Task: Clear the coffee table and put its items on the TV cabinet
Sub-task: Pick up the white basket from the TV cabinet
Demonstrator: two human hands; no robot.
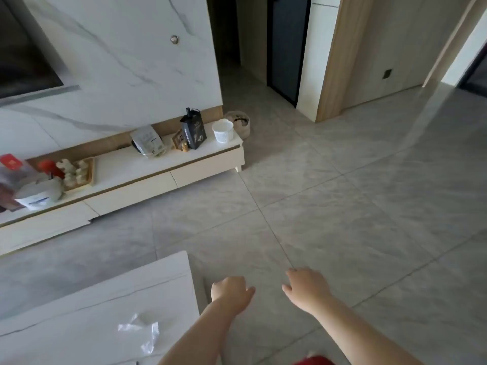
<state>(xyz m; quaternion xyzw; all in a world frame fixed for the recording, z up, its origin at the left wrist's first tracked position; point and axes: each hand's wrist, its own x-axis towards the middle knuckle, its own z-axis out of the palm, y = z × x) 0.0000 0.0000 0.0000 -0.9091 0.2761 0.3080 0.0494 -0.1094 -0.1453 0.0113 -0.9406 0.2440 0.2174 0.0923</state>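
On the far left I see the TV cabinet [137, 177] carrying a wooden tray [79, 173], a white pouch [149, 140], a black box [193, 131] and a white cup [223, 130]. Nearer, the coffee table [79, 299] holds a clear plastic wrapper [143, 331]. My left hand [229, 289] and right hand [307, 287] hang over the floor, fingers loose, holding nothing.

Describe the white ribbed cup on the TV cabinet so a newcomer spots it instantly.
Find the long, low white TV cabinet under the marble wall. At its far right end stands the white ribbed cup, just right of a tall black bag: the cabinet's only plain white, open-topped, round thing.
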